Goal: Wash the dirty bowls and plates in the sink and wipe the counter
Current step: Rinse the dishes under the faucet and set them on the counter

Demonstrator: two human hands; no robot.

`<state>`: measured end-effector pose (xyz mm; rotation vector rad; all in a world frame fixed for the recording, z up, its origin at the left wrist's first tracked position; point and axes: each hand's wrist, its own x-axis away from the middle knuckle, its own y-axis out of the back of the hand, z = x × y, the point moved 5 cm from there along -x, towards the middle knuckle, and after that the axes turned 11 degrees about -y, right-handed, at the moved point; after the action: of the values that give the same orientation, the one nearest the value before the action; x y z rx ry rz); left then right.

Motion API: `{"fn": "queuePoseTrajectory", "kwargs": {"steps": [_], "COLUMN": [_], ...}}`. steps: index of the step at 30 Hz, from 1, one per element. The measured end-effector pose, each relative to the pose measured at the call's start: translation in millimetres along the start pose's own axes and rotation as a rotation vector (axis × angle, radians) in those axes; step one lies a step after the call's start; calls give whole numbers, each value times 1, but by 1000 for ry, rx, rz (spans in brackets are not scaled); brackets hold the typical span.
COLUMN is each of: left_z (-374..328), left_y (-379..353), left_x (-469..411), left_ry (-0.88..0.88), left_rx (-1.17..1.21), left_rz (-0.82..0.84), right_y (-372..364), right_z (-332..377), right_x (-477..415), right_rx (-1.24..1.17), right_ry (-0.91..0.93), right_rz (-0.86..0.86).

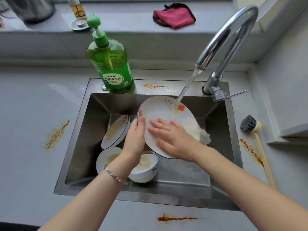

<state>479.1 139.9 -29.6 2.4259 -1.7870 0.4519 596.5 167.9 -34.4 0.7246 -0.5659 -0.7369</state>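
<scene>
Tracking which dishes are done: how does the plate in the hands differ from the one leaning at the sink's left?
The held plate is under the running water, its rim gripped by the left hand, the right hand flat on its face; the leaning plate sits untouched, outside the stream. The held plate looks mostly white; the leaning plate carries brownish residue. Both are white, blue-rimmed and tilted.

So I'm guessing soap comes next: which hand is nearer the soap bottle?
Left. The left hand grips the plate in front of the soap bottle; the right hand lies flat on the plate, farther right.
</scene>
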Motion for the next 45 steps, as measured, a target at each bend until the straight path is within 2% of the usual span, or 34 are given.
{"fn": "queuePoseTrajectory", "kwargs": {"steps": [2, 3, 4, 6, 7, 9, 11, 13, 16, 18, 20, 22, 24, 28, 31, 34, 37, 39, 45], "left_z": [-2, -3, -4, -6, -6, -3, 5, 18, 38, 45, 47, 44, 34, 1, -21, -34, -29, -14, 38], "left_y": [3, 4, 4, 2, 0, -3, -3, -1, -1, -6, -7, -4, 3, 18, 28, 34, 39, 43, 39], "left_x": [-2, -2, -3, -4, -6, -7, -8, -10, -13, -11, -10, -8, -6, 3, 7, 5, -3, -5, 12], "left_ry": [-39, -63, -83, -101, -101, -89, -32, 60, 244, 365, 387, 323, 184, -86, -169, -164, -58, 73, 489], "left_rx": [-102, -155, -192, -207, -200, -184, -152, -125, -134, -48, -22, -55, -122, -245, -346, -358, -347, -325, -148], "left_rz": [-12, -2, 11, 41, 53, 75, 93, 94, 83, 69, 72, 95, 92, 63, 43, 40, 49, 40, 1], "right_y": [19, 25, 25, 9, -4, -19, -15, -1, 31, 50, 63, 68, 62, 23, -7, -28, -34, -28, 13], "right_z": [-24, -44, -64, -91, -97, -97, -97, -99, -98, -95, -92, -92, -97, -97, -88, -78, -75, -76, -82], "right_x": [17, 27, 36, 49, 52, 58, 63, 63, 60, 55, 51, 49, 46, 35, 26, 24, 26, 29, 34], "right_rx": [-229, -333, -427, -721, -950, -1348, -1474, -1448, -1222, -1098, -1016, -977, -995, -1245, -1447, -1539, -1557, -1504, -1009], "right_ry": [-156, -305, -492, -810, -895, -938, -898, -829, -755, -679, -600, -563, -564, -623, -658, -710, -747, -759, -763], "right_rz": [-274, -413, -465, -303, -191, -46, -68, -154, -265, -280, -273, -266, -275, -199, -120, 2, 105, 147, 109]}}
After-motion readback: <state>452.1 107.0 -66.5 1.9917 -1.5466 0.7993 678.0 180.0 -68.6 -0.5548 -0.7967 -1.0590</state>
